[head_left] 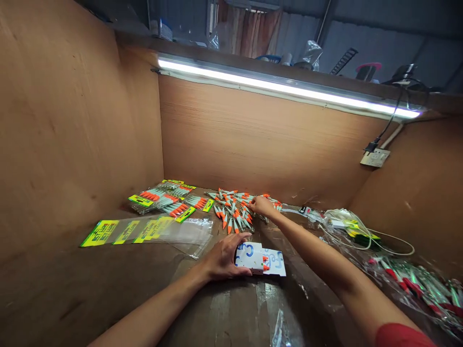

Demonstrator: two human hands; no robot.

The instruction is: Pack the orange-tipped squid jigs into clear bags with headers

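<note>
- Box: a small white box (249, 256) with blue lettering sits on the brown table (162, 308) in front of me. A lettered white flap (278, 262) extends from its right end; orange tips (266, 263) show there. How many pieces lie inside, I cannot tell.
- Filled packets: clear packets (172, 207) with yellow-and-green headers overlap at the back left, each holding a row of white-and-orange lures.
- Flat bags: clear bags (144, 232) with yellow "BCT LURE" headers lie fanned, overlapping, nearer me than the packets.
- Right side: clear plastic (401, 301) lies around and under a heap of silvery-green and red lures (423, 284); how far it encloses them is unclear. Behind it, a white cord (394, 244) loops beside more crumpled plastic.
- Loose pile: white-and-orange lures (231, 212) lie jumbled near the back board, beyond the box and right of the packets.
- Left hand (226, 258): partly open, curved around the box's left end, fingers along the far side and thumb along the near side, gripping it.
- Right hand (263, 206): reaches onto the right part of the pile, fingers curled downward; whether they pinch a lure, I cannot tell.
</note>
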